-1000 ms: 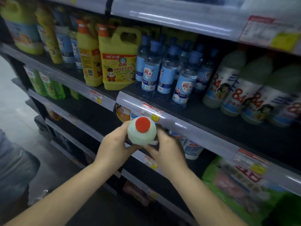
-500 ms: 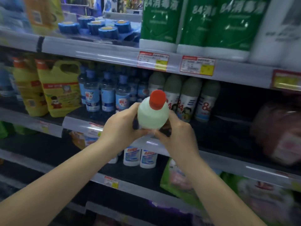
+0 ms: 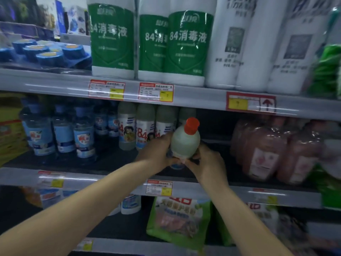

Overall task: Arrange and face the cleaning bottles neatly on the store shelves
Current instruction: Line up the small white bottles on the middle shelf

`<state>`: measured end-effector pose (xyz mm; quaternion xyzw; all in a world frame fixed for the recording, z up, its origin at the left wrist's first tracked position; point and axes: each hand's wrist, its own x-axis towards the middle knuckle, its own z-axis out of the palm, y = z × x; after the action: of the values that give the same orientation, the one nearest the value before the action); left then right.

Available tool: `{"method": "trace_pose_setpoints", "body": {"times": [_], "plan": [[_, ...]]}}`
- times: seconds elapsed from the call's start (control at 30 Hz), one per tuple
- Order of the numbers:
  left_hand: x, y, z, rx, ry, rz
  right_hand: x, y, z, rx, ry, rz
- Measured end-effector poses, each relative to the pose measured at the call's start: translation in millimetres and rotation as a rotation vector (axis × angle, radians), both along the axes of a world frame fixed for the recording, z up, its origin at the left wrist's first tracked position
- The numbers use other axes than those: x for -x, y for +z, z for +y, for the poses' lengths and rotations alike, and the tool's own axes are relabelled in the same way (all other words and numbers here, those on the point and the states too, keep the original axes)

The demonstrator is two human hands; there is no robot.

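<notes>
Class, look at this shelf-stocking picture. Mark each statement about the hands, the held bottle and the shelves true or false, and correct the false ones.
1. Both hands hold the same bottle. True: the left hand and right hand grip the bottle.
2. The held bottle has a blue cap. False: its cap is red.
3. The large green-labelled bottles stand on the shelf above the hands. True.
4. The held bottle stands on the top shelf. False: it is held in front of the middle shelf.
5. The pink packs lie to the left of the hands. False: they are to the right.
</notes>
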<state>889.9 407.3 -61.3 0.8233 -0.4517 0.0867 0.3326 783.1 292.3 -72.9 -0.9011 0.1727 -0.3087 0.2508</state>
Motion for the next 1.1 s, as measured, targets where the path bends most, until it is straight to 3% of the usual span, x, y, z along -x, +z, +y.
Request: {"method": "trace_pose_setpoints", "body": {"times": [0.13,0.3,0.63,0.87,1.1], "plan": [[-11,-6,-15,0.010,-0.108,0.017,-5,-3,-15,-0.027,-0.040,0.068],[-20,1,-27,0.005,-0.201,0.116,-12,-4,-26,-0.028,-0.035,-0.006],[-45,1,-52,0.066,-0.176,0.355,-49,-7,-48,-0.070,-0.002,-0.027],[-49,-6,-64,0.085,-0.049,0.235,-69,-23,-52,-0.076,-0.048,0.011],[-52,-4,-70,-0.110,0.208,-0.003,-88,-22,-53,-0.091,-0.132,0.101]]}}
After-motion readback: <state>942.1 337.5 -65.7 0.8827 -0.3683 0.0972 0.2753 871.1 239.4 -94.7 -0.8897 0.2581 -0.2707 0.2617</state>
